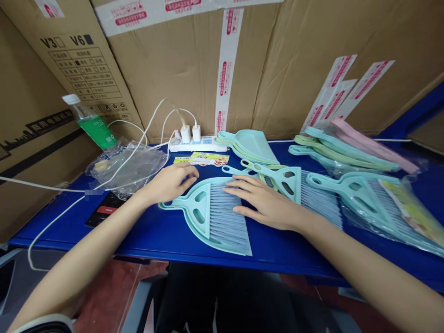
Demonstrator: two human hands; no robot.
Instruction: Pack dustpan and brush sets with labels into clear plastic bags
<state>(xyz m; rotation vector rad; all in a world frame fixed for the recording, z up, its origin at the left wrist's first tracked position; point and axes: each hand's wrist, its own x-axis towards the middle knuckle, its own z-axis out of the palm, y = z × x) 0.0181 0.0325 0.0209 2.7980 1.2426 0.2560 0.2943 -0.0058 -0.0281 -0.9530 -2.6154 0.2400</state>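
Observation:
A light-teal hand brush (200, 210) with grey-blue bristles lies in a matching dustpan (222, 246) on the blue table, handles pointing left. My right hand (262, 200) is stretched over the bristles' right side, fingers apart, holding nothing; whether the fingertips touch the bristles I cannot tell. Just above the handle end, my left hand (170, 182) hovers with loosely bent fingers and the thumb apart, nothing in it. Behind my right hand lie more brushes (289, 180), partly hidden by it. Further back sits a stack of teal and green dustpans (255, 144).
Bagged brush-and-dustpan sets (364, 194) and a bagged pile of dustpans (350, 145) lie at right. Behind are a power strip (208, 144) and printed cards (204, 158). At left are a bottle (95, 129), plastic bags (135, 162), white cables and a phone (106, 209). Cardboard (187, 69) stands behind.

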